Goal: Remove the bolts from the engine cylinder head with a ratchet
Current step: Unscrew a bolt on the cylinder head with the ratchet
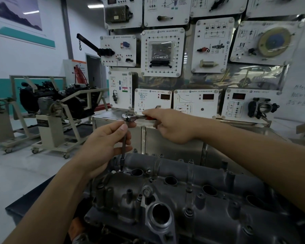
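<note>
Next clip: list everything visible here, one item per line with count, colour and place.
cylinder head: one, grey metal, bottom centre.
ratchet: one, chrome with red grip, centre, held level.
extension bar: one, dark, upright from ratchet down to the head.
display panels: many, white, on the board behind.
steel cabinet: one, silver, behind the head.
engine stands: several, beige, left.
left hand: one, steadying the bar.
right hand: one, gripping the ratchet handle.

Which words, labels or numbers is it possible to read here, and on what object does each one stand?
None can be read.
White training panels: printed headings and diagrams, too small and blurred.
Red displays: dark, no digits.
Whiteboard: handwriting, blurred.
Cylinder head, ratchet: no marking visible.
</note>
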Tool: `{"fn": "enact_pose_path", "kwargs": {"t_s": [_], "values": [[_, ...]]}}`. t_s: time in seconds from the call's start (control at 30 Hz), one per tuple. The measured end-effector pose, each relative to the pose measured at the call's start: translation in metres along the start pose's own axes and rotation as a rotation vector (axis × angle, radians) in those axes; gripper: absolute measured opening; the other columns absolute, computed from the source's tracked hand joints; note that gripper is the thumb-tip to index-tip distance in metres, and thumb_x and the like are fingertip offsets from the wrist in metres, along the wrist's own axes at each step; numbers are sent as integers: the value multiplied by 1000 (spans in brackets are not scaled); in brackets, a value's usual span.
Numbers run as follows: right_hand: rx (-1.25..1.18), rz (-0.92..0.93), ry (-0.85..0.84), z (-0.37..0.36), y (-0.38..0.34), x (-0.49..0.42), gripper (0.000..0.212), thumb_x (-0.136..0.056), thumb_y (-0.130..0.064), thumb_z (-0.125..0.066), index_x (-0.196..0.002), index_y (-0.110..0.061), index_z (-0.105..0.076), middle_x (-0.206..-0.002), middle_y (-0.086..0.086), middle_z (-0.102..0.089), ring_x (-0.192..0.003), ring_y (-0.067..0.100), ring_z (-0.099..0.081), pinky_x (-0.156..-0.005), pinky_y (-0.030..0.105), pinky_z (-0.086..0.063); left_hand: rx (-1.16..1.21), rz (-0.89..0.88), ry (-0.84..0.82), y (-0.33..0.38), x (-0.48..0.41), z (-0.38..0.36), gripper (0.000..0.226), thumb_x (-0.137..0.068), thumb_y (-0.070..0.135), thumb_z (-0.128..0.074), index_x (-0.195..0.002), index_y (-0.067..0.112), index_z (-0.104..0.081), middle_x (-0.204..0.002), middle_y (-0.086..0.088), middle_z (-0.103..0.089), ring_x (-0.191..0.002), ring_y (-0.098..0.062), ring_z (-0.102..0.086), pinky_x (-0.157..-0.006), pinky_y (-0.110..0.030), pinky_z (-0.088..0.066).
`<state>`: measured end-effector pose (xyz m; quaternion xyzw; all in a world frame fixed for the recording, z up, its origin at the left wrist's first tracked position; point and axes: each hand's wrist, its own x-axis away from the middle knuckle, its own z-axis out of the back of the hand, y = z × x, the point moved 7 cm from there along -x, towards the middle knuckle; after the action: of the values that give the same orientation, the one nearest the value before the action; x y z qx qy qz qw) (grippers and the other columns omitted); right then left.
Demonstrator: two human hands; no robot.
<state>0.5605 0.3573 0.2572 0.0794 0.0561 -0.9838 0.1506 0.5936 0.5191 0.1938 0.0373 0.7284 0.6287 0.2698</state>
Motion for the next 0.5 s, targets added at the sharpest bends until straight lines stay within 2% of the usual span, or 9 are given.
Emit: {"fn": "enact_pose_path", "kwargs": {"t_s": [0.07,0.1,0.2,0.27,0.3,0.4,0.5], "values": [[20,6,-27,-4,-1,-1,68,-99,-1,-48,-160,-16,-21,-160,3,-33,-140,14,-35,-104,17,-23,7,-3,12,0,0,2,27,-104,21,-49,-105,15,-74,-80,1,-64,-77,-11,-63,-76,-32,-60],[11,10,-18,-2,-1,0,66,-100,-5,-50,-159,-16,-23,-159,3,-35,-138,15,-37,-103,17,-24,11,-3,23,0,0,3,26,-103,22,-50,-101,16,-75,-82,0,-66,-78,-12,-65,-76,-32,-60],[24,53,88,20,-9,6,50,-99,-26,-60,-147,-19,-50,-139,-1,-57,-111,7,-52,-96,21,-39,16,-2,84,-2,-1,8,25,-102,23,-53,-97,19,-77,-90,-1,-72,-84,-14,-70,-71,-29,-60],[-3,77,141,38,-16,13,36,-95,-36,-67,-126,-19,-70,-119,-5,-70,-102,6,-63,-95,27,-52,5,-6,123,-3,-1,9,23,-102,23,-53,-99,18,-76,-89,-2,-73,-83,-16,-71,-69,-29,-59],[-50,84,141,44,-20,17,30,-92,-39,-70,-114,-18,-76,-105,-6,-74,-94,6,-67,-90,29,-56,-3,-9,136,-3,-1,9,23,-102,23,-54,-99,18,-75,-88,-2,-73,-82,-17,-72,-68,-29,-58],[-236,132,36,46,-42,30,29,-89,-39,-75,-85,-10,-78,-68,0,-74,-59,11,-67,-65,29,-58,-26,-27,137,-2,0,7,21,-100,25,-55,-101,17,-75,-85,-3,-74,-78,-16,-72,-68,-29,-60],[-222,212,72,43,-63,35,40,-88,-43,-75,-74,-5,-74,-56,3,-68,-47,8,-55,-64,36,-55,-41,-38,108,1,2,4,23,-97,28,-58,-105,16,-75,-93,-7,-74,-79,-16,-72,-73,-31,-61]]}}
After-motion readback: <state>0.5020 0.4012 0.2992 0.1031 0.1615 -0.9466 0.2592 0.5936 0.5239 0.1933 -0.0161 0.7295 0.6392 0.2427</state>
